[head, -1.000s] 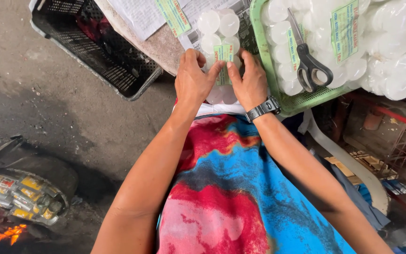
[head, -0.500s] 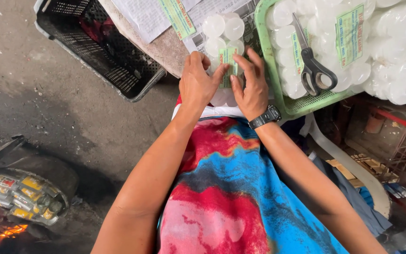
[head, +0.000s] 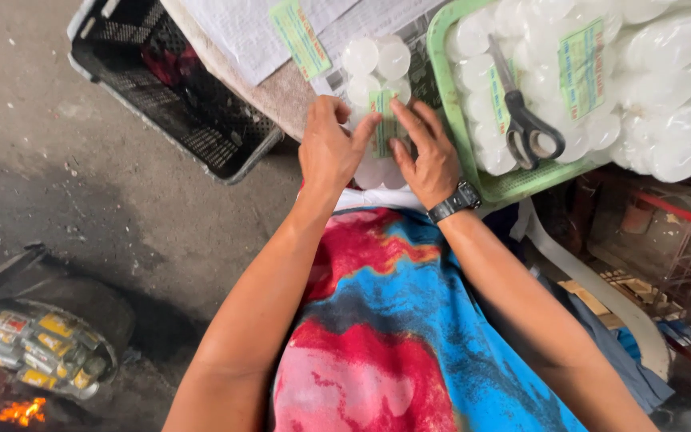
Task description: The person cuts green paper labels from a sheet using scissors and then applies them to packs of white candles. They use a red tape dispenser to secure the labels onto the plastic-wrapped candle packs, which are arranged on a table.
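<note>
Fingers of both hands are laid flat and slightly spread on a clear plastic pack of round white pieces (head: 377, 104), pressed onto its green paper label (head: 383, 126) rather than curled around anything; nothing is gripped. Left hand (head: 331, 148) is seen at 9 o'clock of the label, forefinger angled toward 2 o'clock; right hand (head: 429, 152) is placed at 3 o'clock of it, fingers pointed toward 11 o'clock, with a black wristwatch (head: 455, 202) on the wrist. Both forearms are extended from the lower frame, converging at the pack. Pack is located at the near edge of a table covered in white printed paper (head: 241, 32), partly overhanging the edge above the patterned red and blue shirt (head: 393, 320). At 3 o'clock of the pack, just beside it, a green plastic tray (head: 441, 72) is noted, filled with glossy clear packs of the same white rounds; dark-handled scissors (head: 525, 120) are rested on top. At 9 o'clock, a black perforated crate (head: 169, 104) is set on rough grey concrete, with open floor beside it. At 7 o'clock, well apart, a bundle of small yellow packets (head: 37, 352) and a small flame (head: 21, 412) are observed.
</note>
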